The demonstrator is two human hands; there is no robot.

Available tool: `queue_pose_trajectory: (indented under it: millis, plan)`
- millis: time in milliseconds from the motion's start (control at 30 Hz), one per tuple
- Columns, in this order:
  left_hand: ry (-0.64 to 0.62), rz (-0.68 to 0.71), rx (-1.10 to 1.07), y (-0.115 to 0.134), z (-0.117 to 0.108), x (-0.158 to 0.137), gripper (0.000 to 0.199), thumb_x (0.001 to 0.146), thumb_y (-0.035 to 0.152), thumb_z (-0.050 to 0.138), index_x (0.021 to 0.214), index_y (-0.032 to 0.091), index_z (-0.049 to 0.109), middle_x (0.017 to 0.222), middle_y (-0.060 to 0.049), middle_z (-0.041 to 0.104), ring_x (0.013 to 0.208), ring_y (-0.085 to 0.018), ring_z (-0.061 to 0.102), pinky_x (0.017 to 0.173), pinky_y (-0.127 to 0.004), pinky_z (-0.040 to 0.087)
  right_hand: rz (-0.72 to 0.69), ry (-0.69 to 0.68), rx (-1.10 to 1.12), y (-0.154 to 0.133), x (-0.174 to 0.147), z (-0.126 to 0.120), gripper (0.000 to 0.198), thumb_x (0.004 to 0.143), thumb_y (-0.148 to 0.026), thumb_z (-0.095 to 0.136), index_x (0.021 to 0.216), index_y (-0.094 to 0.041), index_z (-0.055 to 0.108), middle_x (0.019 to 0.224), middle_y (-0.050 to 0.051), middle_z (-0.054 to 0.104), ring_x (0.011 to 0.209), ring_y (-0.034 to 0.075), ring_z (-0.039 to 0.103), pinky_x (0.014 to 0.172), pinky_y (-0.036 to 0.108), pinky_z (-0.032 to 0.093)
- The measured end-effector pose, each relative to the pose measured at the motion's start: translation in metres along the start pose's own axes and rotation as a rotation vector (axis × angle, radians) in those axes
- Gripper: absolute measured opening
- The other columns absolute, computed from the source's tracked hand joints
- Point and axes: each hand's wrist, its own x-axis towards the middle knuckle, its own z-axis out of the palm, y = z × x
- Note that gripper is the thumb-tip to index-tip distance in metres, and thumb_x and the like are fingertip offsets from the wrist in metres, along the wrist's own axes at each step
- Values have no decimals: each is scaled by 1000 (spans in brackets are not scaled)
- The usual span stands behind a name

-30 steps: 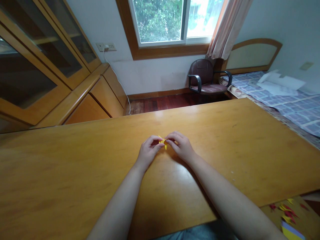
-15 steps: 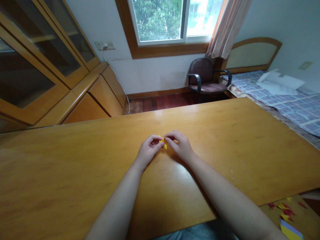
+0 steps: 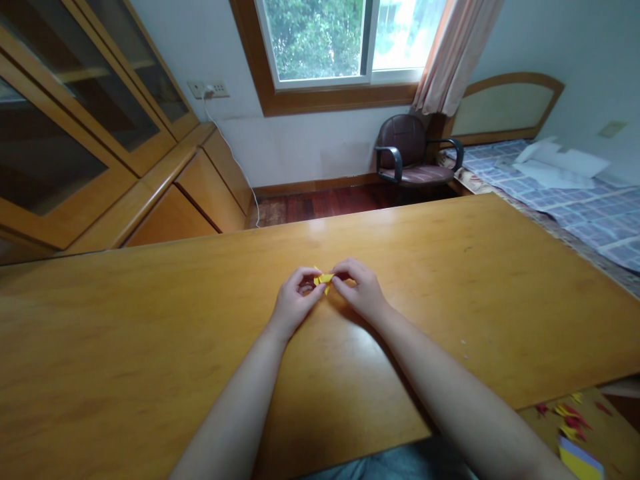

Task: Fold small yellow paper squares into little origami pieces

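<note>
Folded paper: small, bright yellow, pointed tips.

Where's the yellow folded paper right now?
The yellow folded paper is mid-picture in the head view, held between the left hand and right hand, over the wooden table.

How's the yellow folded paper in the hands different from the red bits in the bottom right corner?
The yellow paper is one piece; the red bits are several. The left hand and right hand hold the yellow paper, while the red bits lie on a brown surface. Both look small and pointy.
</note>
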Motion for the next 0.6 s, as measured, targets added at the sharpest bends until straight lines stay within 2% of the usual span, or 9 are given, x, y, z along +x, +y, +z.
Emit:
queue_pose_trajectory:
  millis: [133, 267, 600]
  plan:
    - [15, 84, 142, 8, 0, -1, 20, 84, 30, 70, 102, 21, 65, 98, -3, 66, 86, -14, 66, 82, -28, 58, -25, -33, -34, 1, 1, -1, 11, 86, -12, 60, 90, -21, 66, 82, 3, 65, 75, 15, 63, 69, 27, 54]
    - [-31, 136, 209, 15, 0, -3, 17, 86, 27, 67, 101, 22, 65, 96, -2, 67, 85, -15, 67, 81, -28, 59, -54, -73, -41, 1, 1, -2, 13, 88, -13, 60, 92, -21, 68, 88, 4, 67, 80, 15, 64, 71, 28, 54]
    - [-21, 107, 179, 11, 0, -2, 16, 84, 26, 69, 99, 21, 64, 95, -1, 66, 85, -14, 67, 81, -27, 59, -90, -52, -52, -4, 0, -3, 15, 90, -12, 57, 92, -22, 69, 87, 5, 67, 82, 16, 65, 75, 29, 54]
